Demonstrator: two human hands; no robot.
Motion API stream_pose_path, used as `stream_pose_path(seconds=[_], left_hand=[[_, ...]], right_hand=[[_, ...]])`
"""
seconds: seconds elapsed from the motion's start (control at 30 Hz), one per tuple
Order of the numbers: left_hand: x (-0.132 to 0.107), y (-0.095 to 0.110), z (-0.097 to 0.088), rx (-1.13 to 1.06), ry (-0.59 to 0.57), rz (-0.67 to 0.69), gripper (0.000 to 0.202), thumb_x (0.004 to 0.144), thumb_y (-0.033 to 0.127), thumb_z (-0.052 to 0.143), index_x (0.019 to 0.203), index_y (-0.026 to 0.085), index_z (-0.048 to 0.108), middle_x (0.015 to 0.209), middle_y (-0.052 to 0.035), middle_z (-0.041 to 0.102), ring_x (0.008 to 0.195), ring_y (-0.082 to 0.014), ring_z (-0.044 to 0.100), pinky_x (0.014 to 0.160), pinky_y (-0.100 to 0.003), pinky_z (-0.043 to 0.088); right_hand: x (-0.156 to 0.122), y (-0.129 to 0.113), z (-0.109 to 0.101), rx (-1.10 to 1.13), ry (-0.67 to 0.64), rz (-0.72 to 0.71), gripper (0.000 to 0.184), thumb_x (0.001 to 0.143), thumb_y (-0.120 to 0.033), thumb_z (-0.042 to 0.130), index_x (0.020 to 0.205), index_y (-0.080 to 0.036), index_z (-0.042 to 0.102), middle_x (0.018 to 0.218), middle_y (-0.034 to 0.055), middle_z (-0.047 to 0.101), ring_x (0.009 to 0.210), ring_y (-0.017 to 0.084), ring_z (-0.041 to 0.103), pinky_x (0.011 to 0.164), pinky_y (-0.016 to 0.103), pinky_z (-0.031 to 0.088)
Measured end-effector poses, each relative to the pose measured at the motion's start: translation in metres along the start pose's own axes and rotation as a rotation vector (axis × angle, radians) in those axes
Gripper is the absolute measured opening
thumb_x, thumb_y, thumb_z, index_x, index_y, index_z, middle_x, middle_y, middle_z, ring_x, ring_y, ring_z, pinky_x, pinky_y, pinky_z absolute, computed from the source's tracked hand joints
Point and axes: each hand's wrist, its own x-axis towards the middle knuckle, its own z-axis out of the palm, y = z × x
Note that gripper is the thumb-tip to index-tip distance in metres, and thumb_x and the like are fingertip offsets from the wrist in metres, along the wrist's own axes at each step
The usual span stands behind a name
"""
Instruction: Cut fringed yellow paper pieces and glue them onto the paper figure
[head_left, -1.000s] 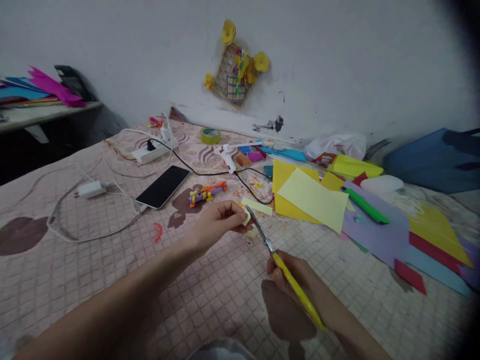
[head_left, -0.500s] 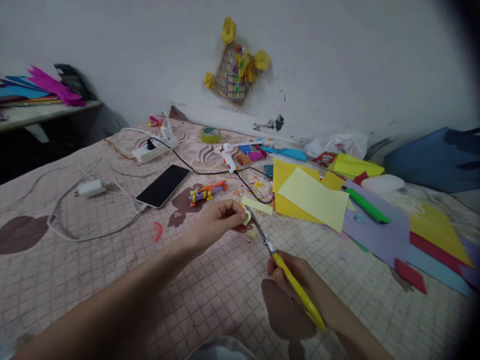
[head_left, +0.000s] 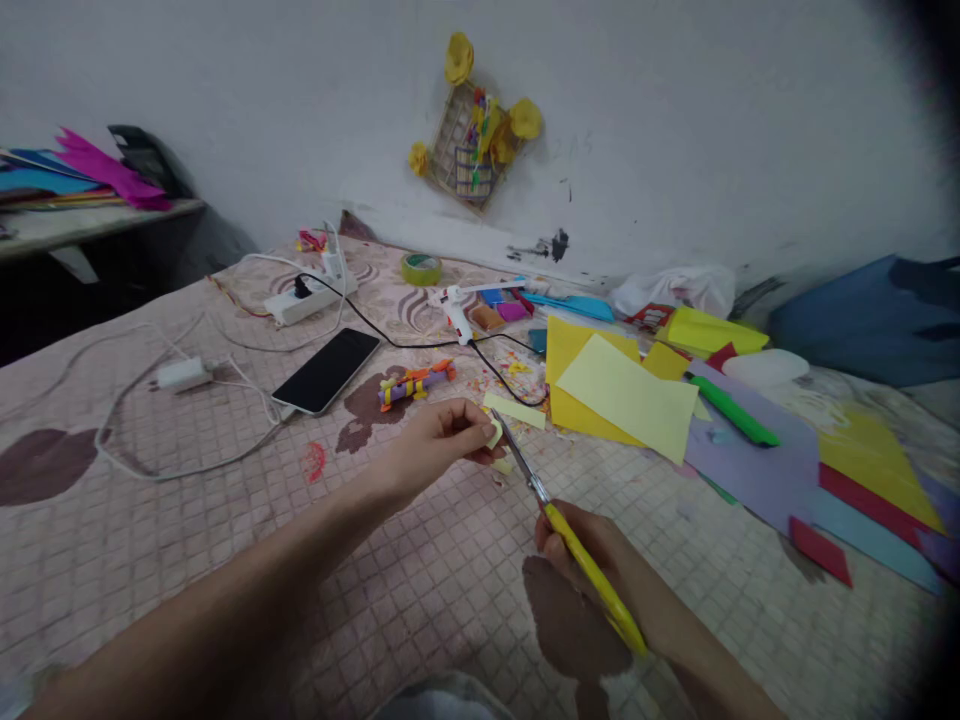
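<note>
Between the thumb and fingers of my left hand (head_left: 459,432) is a small pale yellow piece of paper (head_left: 494,434). My right hand (head_left: 581,545) grips the scissors (head_left: 592,575) by their yellow handles, which run down toward me. The metal blades point up and left, their tips right beside the pale piece; whether they touch it I cannot tell. Just beyond my left fingers lies a pale yellow paper strip (head_left: 516,410). A smaller pale scrap (head_left: 502,466) rests on the cloth below those fingers.
Left are a phone (head_left: 327,371), a charger (head_left: 184,375) with looping cables and a power strip (head_left: 309,296). A white glue gun (head_left: 456,318) lies behind small paper scraps, near a purple-and-orange craft piece (head_left: 416,384). Coloured sheets (head_left: 626,395) and a green cutter (head_left: 733,410) lie right.
Almost nothing differs. Both hands, the paper piece and the scissors stay in nearly the same place.
</note>
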Motion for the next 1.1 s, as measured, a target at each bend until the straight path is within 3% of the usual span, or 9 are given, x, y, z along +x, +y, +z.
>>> stream_pose_path(seconds=[0.27,0.67,0.9,1.1], left_hand=[[0.001,-0.003,-0.001,-0.007,0.007,-0.009,0.016,0.076,0.025,0.065,0.072,0.013,0.056,0.071,-0.0012,0.065,0.067,-0.0099,0.061,0.066,-0.024,0.048],[0.001,-0.004,-0.001,-0.005,-0.002,-0.004,0.016,0.077,0.025,0.065,0.072,0.013,0.056,0.071,-0.0012,0.065,0.067,-0.0094,0.061,0.067,-0.023,0.048],[0.000,0.000,0.001,0.021,-0.001,-0.019,0.017,0.077,0.027,0.065,0.073,0.012,0.056,0.072,-0.0024,0.065,0.066,-0.0096,0.061,0.065,-0.023,0.047],[-0.003,-0.007,0.007,0.122,-0.131,-0.101,0.020,0.076,0.031,0.064,0.075,0.013,0.055,0.062,0.0016,0.058,0.056,-0.0080,0.054,0.057,-0.022,0.043]], right_hand=[[-0.001,-0.001,-0.001,-0.133,0.016,-0.024,0.016,0.083,-0.029,0.046,0.073,-0.018,0.051,0.064,-0.0003,0.053,0.061,0.015,0.049,0.056,0.025,0.039],[-0.002,0.001,-0.001,-0.032,-0.020,-0.014,0.015,0.083,-0.027,0.046,0.071,-0.019,0.048,0.060,-0.0024,0.048,0.056,0.013,0.045,0.051,0.023,0.035],[0.001,0.007,0.001,0.094,0.034,0.055,0.028,0.082,-0.044,0.046,0.070,-0.020,0.045,0.062,-0.0025,0.045,0.051,0.011,0.042,0.044,0.022,0.034],[0.005,0.009,-0.003,0.136,0.192,0.072,0.033,0.078,-0.052,0.048,0.076,-0.019,0.049,0.055,-0.0060,0.041,0.043,0.009,0.040,0.040,0.021,0.035]])
